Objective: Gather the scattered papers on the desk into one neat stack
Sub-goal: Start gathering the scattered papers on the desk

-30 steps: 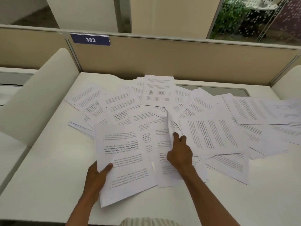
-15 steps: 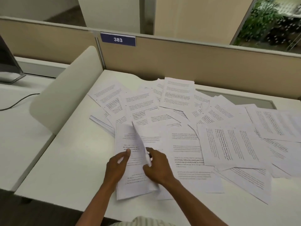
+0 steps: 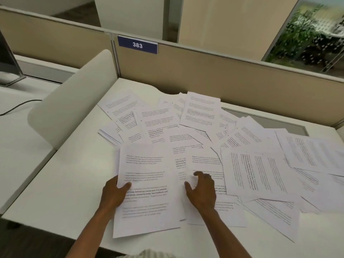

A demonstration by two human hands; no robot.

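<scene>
Several printed white sheets point(image 3: 197, 116) lie scattered and overlapping across the white desk point(image 3: 74, 179). Near the front edge my left hand point(image 3: 114, 194) grips a small stack of sheets point(image 3: 147, 183) by its left side, thumb on top of the page. My right hand point(image 3: 202, 190) rests just right of that stack on another loose sheet point(image 3: 204, 162), fingers bent with their tips on the paper and the thumb spread. More sheets point(image 3: 260, 175) fan out toward the right side of the desk.
A beige partition point(image 3: 204, 71) with a blue sign reading 383 point(image 3: 137, 45) closes off the back. A white curved divider point(image 3: 70, 97) stands at the left. A neighbouring desk with a cable point(image 3: 16, 107) and a monitor base point(image 3: 9, 75) lies beyond it.
The sheet my right hand was carrying now lies flat on top of the stack in my left hand. My right hand has let go and moved right onto another sheet.
</scene>
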